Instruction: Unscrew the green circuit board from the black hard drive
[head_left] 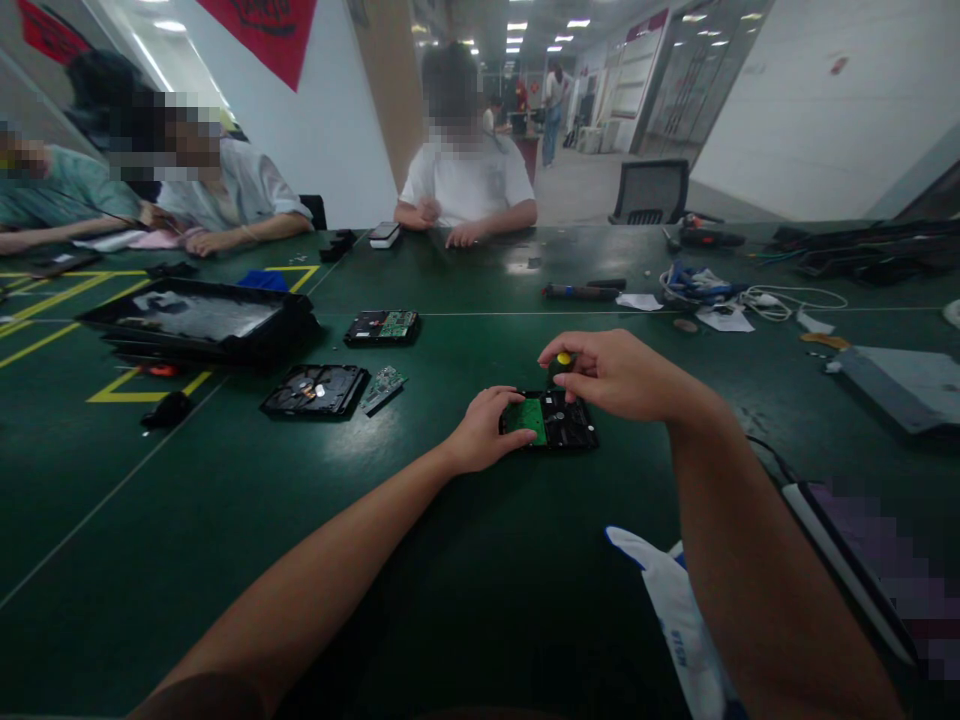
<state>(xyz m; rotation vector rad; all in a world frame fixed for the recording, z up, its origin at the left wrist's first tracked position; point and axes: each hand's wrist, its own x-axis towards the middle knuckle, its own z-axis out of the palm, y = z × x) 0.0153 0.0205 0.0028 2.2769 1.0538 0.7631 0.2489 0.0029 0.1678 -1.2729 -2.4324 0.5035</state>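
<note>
Clamped in your right hand (pixel 621 374) was a dark, yellow-topped, rounded tool handle (pixel 564 361), its lower end hidden; your left hand (pixel 484 430) gripped a flat, black-and-green, rectangular hard drive (pixel 566 425) by its left end on the dark-green table (pixel 450 560).

Both forearms (pixel 352 550) reach forward, left grip (pixel 487 432) with thumb parted from fingers, right grip (pixel 611 375) curled, wrist bent.

A single head-worn camera faces forward and down across the table (pixel 420 580), with the left hand (pixel 484 430) and right hand (pixel 622 375) fairly near and the floor (pixel 589 190) farther off.
</note>
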